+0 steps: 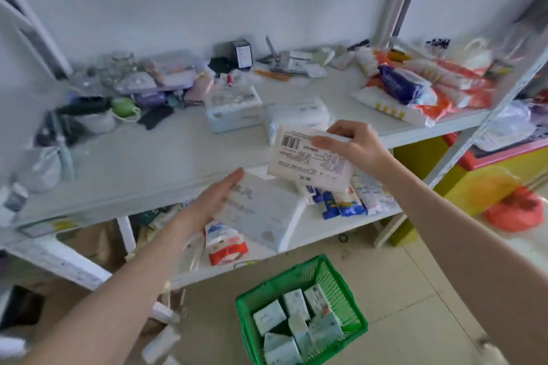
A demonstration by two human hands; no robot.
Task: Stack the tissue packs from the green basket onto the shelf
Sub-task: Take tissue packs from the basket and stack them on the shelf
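Note:
My right hand (350, 142) grips a white tissue pack (308, 161) with its barcode side toward me, in front of the shelf edge (148, 187). My left hand (219, 198) holds a second, larger white tissue pack (267, 216) lower down, tilted, over the lower shelf. On the upper shelf lie two tissue packs: a pale blue one (234, 109) and a white one (296, 115) beside it. The green basket (350, 305) stands on the floor below, with several tissue packs (296, 320) inside.
The upper shelf holds clutter at the back left (133, 83) and orange and blue packages (415, 86) at the right. Blue-and-white packets (344, 201) and a red-and-white pack (225, 246) lie on the lower shelf. A yellow and red cabinet (489, 181) stands to the right.

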